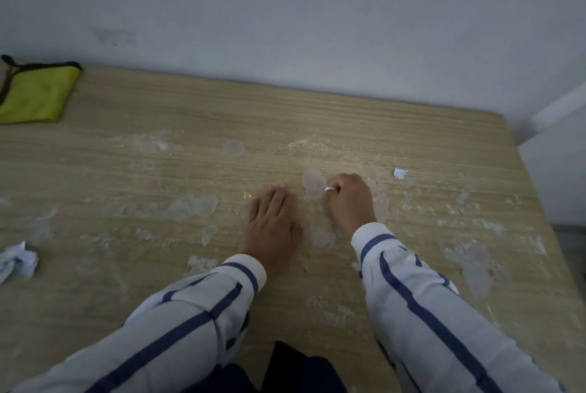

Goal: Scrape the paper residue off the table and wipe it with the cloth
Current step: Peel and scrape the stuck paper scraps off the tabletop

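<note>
So the residue (190, 205) is dull grey-white blotches, kinda see-through, with ragged edges. It's stuck flat all over the table (317, 113), from near the front edge out past the middle. Some spots are thin smears and some look like thicker flaky skins.

The table is light wood-grain laminate. There's a crumpled paper ball (19, 261) down at 8 o'clock and a tiny white scrap (400, 173) out at 2 o'clock. The cloth (35, 94) is lime green with dark trim, lying folded at 10 o'clock by the far edge. Behind that is just a plain pale wall (317, 12).

Both striped blue-and-white sleeves (196, 307) come in from 6 o'clock. The left hand (272, 221) lies flat on the table, palm down with the fingers straight and together. The right hand (350, 199) is just beside it at 3 o'clock, fingers curled and pinching a little white sliver (329, 189). I can't tell if that's a tool or paper. The tip of it pokes toward 9 o'clock, right at the edge of a pale blotch sitting between the two hands. More residue lies under and beyond the right hand. The cloth is well apart from both hands.
</note>
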`<state>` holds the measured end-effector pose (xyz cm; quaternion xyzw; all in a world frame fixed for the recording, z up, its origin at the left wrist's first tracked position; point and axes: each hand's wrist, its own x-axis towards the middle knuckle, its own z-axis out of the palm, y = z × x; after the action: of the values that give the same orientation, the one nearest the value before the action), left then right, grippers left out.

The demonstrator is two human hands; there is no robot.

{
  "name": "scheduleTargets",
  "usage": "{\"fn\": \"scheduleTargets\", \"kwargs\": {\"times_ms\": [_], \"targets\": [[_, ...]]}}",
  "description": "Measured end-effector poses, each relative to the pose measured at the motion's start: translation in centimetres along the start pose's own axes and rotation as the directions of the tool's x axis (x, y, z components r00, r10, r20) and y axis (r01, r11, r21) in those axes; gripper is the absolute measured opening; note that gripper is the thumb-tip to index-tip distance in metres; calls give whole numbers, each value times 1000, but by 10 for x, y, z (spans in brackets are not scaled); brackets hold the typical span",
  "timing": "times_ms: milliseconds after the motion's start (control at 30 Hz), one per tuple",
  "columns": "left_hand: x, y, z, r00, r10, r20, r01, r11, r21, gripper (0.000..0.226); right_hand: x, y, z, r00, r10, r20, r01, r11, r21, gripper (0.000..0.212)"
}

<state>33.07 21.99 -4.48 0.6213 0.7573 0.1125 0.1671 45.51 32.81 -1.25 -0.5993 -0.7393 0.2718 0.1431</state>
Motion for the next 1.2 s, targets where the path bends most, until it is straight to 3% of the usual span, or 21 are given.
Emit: {"fn": "scheduleTargets", "kwargs": {"times_ms": [167, 300, 500, 700, 833, 1033, 1200], "targets": [[-3, -10, -14, 999, -12, -52, 4, 989, -146, 47, -35, -31, 20, 990, -8, 139, -11, 991, 135, 13], [-15, -28, -32, 998, 2, -67, -18, 970, -242, 38, -54, -60, 39, 978, 48, 203, -102, 959, 265, 10], [-47, -77, -75, 982, -162, -101, 97, 878, -468, 28, -77, -125, 68, 966, 52, 253, -161, 887, 432, 7], [-87, -161, -121, 930, -332, -161, 203, 825, -527, 28, -101, -214, 121, 942, -17, 336, -174, 829, 531, 5], [-118, -219, -150, 908, -372, -194, 231, 829, -509, 25, -118, -270, 160, 916, -77, 393, -134, 867, 481, 4], [-163, -300, -166, 822, -533, -201, 382, 777, -499, 25, -143, -325, 215, 872, -205, 445, 101, 964, 246, 9], [-175, -335, -164, 813, -565, -143, 440, 756, -485, 25, -158, -344, 244, 855, -214, 473, 188, 977, 103, 12]]}}
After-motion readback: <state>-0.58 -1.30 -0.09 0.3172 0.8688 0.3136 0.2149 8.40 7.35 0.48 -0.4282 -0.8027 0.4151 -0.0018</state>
